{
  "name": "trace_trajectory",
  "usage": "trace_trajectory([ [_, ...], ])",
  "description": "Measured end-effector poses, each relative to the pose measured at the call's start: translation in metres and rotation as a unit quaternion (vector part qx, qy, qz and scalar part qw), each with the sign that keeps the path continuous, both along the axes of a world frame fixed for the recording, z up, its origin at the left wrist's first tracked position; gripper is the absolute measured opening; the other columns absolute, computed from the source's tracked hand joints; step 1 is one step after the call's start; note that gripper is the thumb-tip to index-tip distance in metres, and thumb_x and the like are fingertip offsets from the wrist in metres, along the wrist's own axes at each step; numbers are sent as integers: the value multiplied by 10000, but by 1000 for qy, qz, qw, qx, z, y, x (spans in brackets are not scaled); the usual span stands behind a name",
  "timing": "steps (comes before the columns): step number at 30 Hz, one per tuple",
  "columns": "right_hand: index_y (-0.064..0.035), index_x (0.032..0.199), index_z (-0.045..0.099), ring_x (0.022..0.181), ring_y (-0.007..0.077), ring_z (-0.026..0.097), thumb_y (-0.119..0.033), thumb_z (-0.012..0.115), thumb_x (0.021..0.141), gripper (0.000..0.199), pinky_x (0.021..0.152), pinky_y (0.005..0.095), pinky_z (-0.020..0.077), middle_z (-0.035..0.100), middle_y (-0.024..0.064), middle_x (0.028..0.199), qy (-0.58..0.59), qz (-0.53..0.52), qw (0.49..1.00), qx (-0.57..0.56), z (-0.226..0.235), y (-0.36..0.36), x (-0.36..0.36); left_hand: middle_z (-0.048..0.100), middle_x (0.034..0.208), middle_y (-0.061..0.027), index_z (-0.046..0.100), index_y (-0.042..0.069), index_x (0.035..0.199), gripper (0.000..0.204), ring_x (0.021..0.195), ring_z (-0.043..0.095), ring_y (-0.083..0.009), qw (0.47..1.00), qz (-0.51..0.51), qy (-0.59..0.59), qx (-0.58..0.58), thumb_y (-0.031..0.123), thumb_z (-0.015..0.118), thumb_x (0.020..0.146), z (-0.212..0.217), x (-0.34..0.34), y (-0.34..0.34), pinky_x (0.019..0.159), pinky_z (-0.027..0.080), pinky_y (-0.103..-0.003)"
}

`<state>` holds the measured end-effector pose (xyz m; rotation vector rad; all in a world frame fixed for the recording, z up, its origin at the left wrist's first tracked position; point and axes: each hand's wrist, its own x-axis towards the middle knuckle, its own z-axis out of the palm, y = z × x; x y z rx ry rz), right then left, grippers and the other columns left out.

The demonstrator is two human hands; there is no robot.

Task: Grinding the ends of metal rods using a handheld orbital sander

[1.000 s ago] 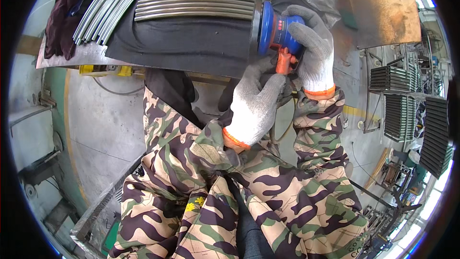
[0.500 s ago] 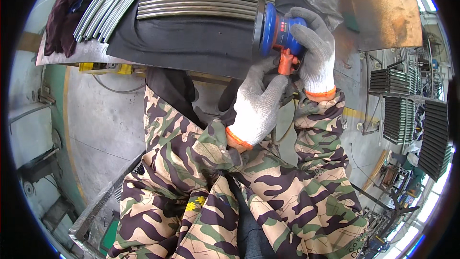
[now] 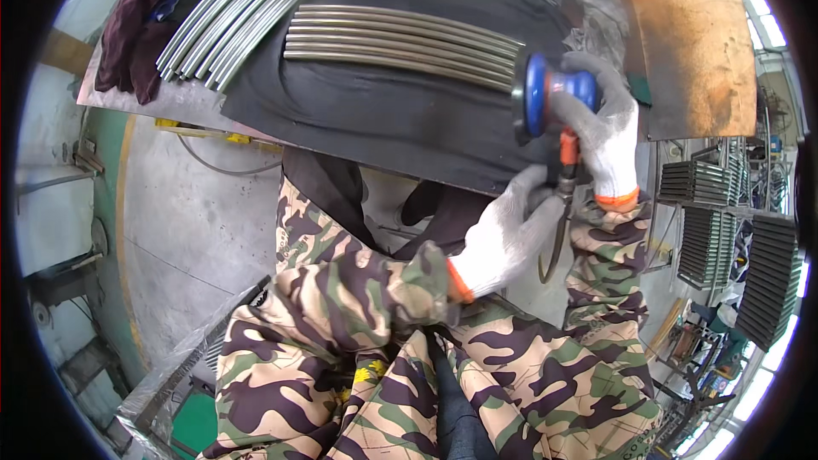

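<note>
My right hand [image 3: 615, 140], in a grey-and-white knit glove with an orange cuff, grips a blue round-bodied air sander [image 3: 535, 95]. Its dark disc pad stands on edge, facing left, by the right ends of a row of metal rods [image 3: 400, 38]. A red-orange stub on the tool leads down to a black air hose [image 3: 558, 243]. Gloved the same way, my left hand [image 3: 494, 243] is just below the tool, its thumb and fingers closed at the hose near its fitting. The fingertips are partly hidden.
A dark cloth [image 3: 383, 102] covers the table under the rods. More curved metal rods [image 3: 247, 13] lie at the far left beside a maroon cloth [image 3: 136, 34]. Crumpled clear plastic [image 3: 596, 17] and a brown board [image 3: 694, 43] are at the right. Racks of dark bars [image 3: 705, 234] stand beyond.
My left hand has slid from the sander's red-orange stub down to the hose. The sander has moved slightly right, still in my right hand. The whole view has shifted a little.
</note>
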<state>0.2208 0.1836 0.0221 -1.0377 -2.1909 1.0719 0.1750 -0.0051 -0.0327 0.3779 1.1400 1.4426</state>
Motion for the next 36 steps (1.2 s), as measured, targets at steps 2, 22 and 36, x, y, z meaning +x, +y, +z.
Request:
trace_trajectory([
  [2,-56,1250,743,1023,244,731,-140,816,887,379,963,380,572,745,132,1186,-14,7,995,101,4,17,-6,773,1225,-163,596,-3,1518,490,1129,745,-244,983,-90,162,1,201,663,1077,12,-40,-20,1031,570,-342],
  [22,-111,1069,664,1011,417,670,-234,705,977,159,852,518,585,655,172,1074,-287,231,854,367,-7,16,-104,641,1424,-187,631,36,1438,537,1407,541,-414,506,51,860,-37,402,661,1045,-54,-277,57,1217,368,-576],
  [36,-104,1119,668,977,461,697,-251,640,1000,191,805,574,598,653,228,1068,-289,233,839,398,-7,44,-145,652,1456,-228,667,3,1397,511,1426,556,-439,499,72,864,0,354,657,1025,-54,-284,53,1272,341,-578],
])
